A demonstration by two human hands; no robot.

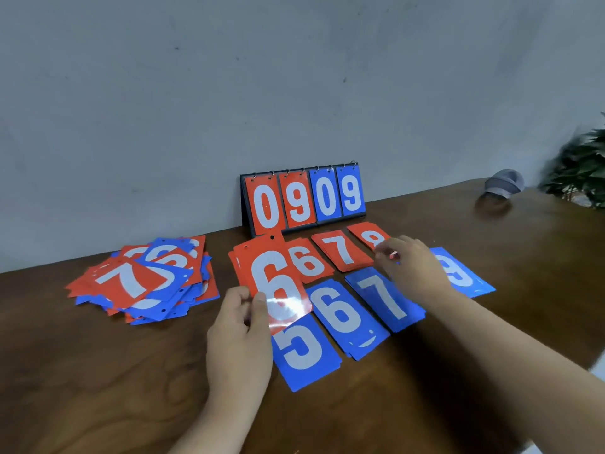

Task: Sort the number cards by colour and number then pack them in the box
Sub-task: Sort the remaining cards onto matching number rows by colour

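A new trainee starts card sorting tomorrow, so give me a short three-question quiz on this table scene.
1. True or false: the left hand holds a blue 3 card.
2. The flip scoreboard reads: A) 0909 B) 0606 C) 1234
3. Fill in: the unsorted pile lies to the scoreboard's ____ in the view.
Key: 1 false, it holds the red 6 card; 2 A; 3 left.

My right hand (413,261) covers half the red 8 (367,235). The red 6 (274,283) I hold hides the blue 5's (306,357) top. The plant (583,172) at the surface's (523,244) far right corner is blurred, cut off.
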